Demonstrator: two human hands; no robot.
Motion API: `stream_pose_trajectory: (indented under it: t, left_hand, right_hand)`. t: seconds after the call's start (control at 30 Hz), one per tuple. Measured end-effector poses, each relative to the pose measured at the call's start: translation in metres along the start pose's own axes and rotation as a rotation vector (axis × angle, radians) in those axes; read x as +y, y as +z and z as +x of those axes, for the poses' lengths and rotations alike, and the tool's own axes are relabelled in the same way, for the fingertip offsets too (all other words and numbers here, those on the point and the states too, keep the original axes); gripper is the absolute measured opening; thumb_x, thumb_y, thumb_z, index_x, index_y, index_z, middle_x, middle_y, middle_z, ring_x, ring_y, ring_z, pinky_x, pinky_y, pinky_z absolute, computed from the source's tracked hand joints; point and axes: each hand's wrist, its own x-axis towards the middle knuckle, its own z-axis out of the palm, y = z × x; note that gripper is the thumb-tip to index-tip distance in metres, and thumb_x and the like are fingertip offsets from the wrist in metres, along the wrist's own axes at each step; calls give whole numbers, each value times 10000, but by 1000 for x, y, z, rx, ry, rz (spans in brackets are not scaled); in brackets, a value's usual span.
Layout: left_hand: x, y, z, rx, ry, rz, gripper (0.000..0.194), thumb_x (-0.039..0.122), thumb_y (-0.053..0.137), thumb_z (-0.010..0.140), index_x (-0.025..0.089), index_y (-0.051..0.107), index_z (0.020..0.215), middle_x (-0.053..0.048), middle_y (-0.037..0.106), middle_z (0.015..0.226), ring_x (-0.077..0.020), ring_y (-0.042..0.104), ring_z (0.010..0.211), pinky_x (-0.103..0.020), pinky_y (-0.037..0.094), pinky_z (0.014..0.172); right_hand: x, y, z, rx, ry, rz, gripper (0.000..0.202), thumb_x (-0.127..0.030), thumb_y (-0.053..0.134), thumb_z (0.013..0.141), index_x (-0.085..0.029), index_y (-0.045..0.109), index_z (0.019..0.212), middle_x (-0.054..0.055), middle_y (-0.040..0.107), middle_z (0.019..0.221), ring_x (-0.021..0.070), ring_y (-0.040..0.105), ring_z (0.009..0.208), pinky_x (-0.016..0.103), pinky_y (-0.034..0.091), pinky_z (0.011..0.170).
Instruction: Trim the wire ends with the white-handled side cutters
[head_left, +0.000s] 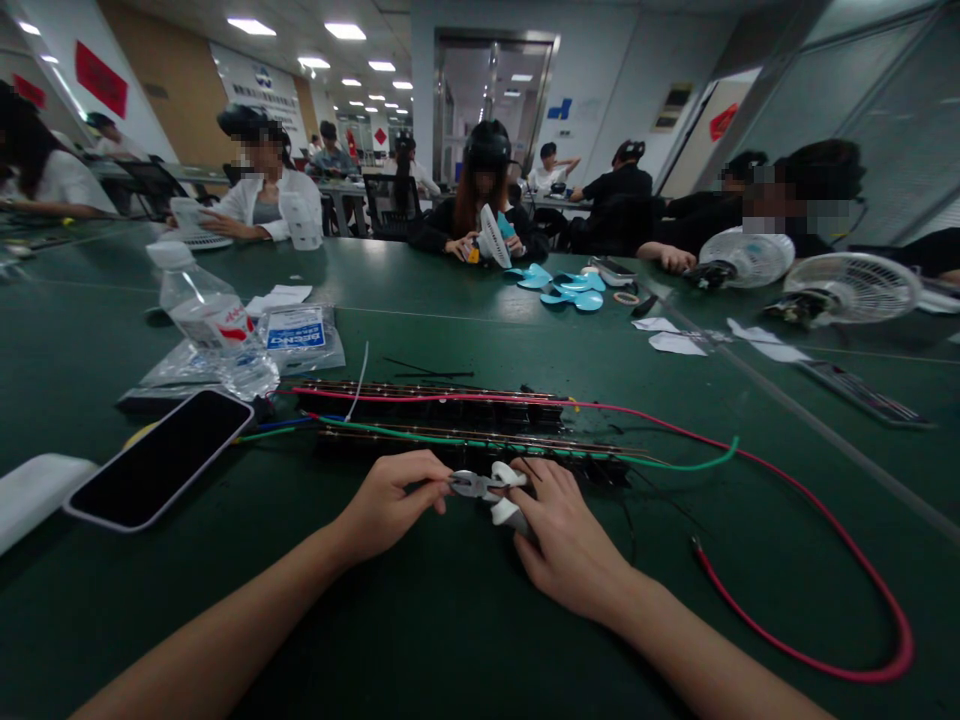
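Small pliers with white handles (508,476) are in my right hand (559,530), whose fingers wrap round the handles. The metal jaws point left, toward my left hand (397,500). Its thumb and forefinger are pinched together at the tip of the jaws; whatever they hold is too small to make out. Just beyond both hands lie two long black strips (427,410) side by side, with thin copper-coloured rods along them. A red cable (832,520) and a green wire (697,467) run along the strips and out to the right. A pale cable tie (360,380) sticks up from them.
On the left are a phone (161,460), a white object (37,490), a plastic bottle (202,305) and a plastic bag with a blue label (296,335). Across the green table, people handle fan parts near blue fan blades (574,290). Papers (675,342) lie at the right.
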Motion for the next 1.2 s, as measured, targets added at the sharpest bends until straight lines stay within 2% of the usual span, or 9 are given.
stream_pose_trajectory:
  t: [0.37,1.2]
  left_hand:
    - [-3,0,0,-12,7,-14,199,93,547,865,152,680,729,-31,656,719,-144,613,701,-257,481,673]
    - [0,0,0,-4,-14,-14,215,64,540,854,144,673,704,-30,648,730,-137,607,703,-246,464,670]
  right_hand:
    - [0,2,0,14,17,-11,319,-131,546,749,-172,611,1059,167,513,1233,326,430,1179,552,396,953]
    - [-2,1,2,14,43,16,242,-128,555,748,-161,635,974,162,532,1158,312,448,1108,518,425,923]
